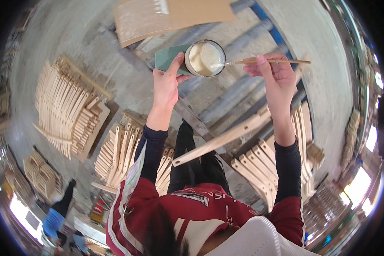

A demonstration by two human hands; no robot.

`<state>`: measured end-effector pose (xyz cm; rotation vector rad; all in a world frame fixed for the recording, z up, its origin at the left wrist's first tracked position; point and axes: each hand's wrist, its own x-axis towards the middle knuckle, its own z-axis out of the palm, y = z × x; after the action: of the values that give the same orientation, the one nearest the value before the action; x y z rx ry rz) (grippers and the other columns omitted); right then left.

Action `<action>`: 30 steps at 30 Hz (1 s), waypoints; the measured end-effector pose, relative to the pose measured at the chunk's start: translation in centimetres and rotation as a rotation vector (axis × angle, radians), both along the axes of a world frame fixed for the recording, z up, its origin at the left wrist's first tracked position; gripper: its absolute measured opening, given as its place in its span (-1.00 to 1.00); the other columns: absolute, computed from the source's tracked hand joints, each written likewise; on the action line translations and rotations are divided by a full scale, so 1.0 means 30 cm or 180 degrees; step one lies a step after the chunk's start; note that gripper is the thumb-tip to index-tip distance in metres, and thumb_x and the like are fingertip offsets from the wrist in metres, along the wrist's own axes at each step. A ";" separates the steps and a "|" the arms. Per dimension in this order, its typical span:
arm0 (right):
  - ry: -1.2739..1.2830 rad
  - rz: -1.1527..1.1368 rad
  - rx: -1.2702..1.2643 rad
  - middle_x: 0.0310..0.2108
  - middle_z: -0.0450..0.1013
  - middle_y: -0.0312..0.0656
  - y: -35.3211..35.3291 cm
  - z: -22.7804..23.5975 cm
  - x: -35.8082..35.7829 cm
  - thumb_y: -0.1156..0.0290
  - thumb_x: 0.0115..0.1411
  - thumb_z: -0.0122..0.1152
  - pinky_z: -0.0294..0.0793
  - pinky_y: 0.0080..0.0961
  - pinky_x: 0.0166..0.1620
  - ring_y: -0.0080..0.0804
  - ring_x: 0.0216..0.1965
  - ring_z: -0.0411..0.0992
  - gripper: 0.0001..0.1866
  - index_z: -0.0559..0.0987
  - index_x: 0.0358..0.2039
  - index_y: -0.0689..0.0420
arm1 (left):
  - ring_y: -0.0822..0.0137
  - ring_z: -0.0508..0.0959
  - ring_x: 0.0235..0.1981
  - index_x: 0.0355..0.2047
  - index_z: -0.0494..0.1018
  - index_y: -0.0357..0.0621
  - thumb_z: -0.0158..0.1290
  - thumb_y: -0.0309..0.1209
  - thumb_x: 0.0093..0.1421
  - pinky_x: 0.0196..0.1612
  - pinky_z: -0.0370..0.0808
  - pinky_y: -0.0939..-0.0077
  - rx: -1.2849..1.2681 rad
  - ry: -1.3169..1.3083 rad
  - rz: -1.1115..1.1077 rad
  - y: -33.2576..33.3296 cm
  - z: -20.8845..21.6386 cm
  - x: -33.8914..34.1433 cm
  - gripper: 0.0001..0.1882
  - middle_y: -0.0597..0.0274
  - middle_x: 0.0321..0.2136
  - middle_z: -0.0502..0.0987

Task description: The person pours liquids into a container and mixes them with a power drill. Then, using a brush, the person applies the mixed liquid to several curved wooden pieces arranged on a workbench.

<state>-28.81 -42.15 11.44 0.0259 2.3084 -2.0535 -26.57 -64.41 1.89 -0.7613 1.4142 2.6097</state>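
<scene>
My left hand (170, 83) is wrapped round a green cup-like container (170, 57) held out in front of me. Inside its round, dark-rimmed mouth is a thick cream-coloured liquid (205, 57). A thin wooden stick, perhaps a brush (292, 61), is pinched between the thumb and fingers of my right hand (277, 77). Its whitish tip reaches over the container's mouth at the right side; whether it touches the liquid I cannot tell. Below my right hand, a long curved wooden piece with holes (226, 138) slants above my legs, its far end partly hidden behind my right forearm.
Stacks of similar wooden pieces stand on the floor to my left (68, 106), by my left arm (121, 149) and to my right (258, 166). Brown cardboard (192, 13) lies ahead, near a frame of grey and blue bars (234, 91). Another person in blue (53, 222) is at lower left.
</scene>
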 end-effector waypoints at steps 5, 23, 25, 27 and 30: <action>0.0755 -0.0578 0.1159 -0.38 0.56 -0.19 0.269 0.146 0.300 0.51 0.19 0.29 0.55 -0.63 -0.33 -0.48 -0.36 0.58 -0.86 0.55 -0.32 0.32 | 0.35 0.64 -0.27 -0.12 0.51 -0.29 0.10 -0.38 0.26 -0.34 0.66 0.40 -0.0124 0.0368 -0.0866 0.315 0.177 0.074 -0.75 0.14 -0.22 0.60; 0.0500 -0.2447 0.0147 -0.40 0.57 -0.13 1.033 0.217 1.584 0.50 0.23 0.24 0.59 -0.59 -0.27 -0.43 -0.34 0.59 -0.87 0.50 -0.33 0.30 | 0.40 0.62 -0.26 -0.10 0.47 -0.24 0.13 -0.36 0.25 -0.37 0.69 0.46 -0.0057 0.0513 -0.2616 1.322 0.313 0.971 -0.73 0.15 -0.24 0.59; 0.0394 -0.2740 -0.0341 -0.37 0.58 -0.10 1.106 0.213 1.722 0.50 0.25 0.22 0.60 -0.58 -0.27 -0.41 -0.34 0.60 -0.85 0.48 -0.28 0.31 | 0.38 0.63 -0.27 -0.10 0.46 -0.24 0.14 -0.36 0.25 -0.36 0.69 0.44 -0.0087 0.0371 -0.2777 1.406 0.300 1.078 -0.73 0.14 -0.26 0.59; 0.0301 -0.2926 -0.0518 -0.29 0.58 -0.02 1.171 0.217 1.849 0.46 0.29 0.17 0.61 -0.56 -0.23 -0.39 -0.29 0.60 -0.84 0.45 -0.22 0.29 | 0.36 0.63 -0.28 -0.11 0.47 -0.23 0.13 -0.35 0.25 -0.35 0.69 0.43 0.0005 0.0221 -0.3073 1.490 0.276 1.177 -0.74 0.15 -0.26 0.59; 0.0297 -0.3204 -0.0794 -0.21 0.58 -0.02 1.232 0.224 1.989 0.42 0.31 0.14 0.59 -0.56 -0.17 -0.39 -0.20 0.58 -0.84 0.46 -0.20 0.25 | 0.35 0.63 -0.29 -0.12 0.47 -0.22 0.13 -0.34 0.25 -0.34 0.69 0.41 0.0071 0.0128 -0.3351 1.592 0.286 1.296 -0.74 0.17 -0.27 0.59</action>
<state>30.86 -5.17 18.15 1.3471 2.2848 -2.7387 12.30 -16.65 10.46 0.0833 1.2708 1.7910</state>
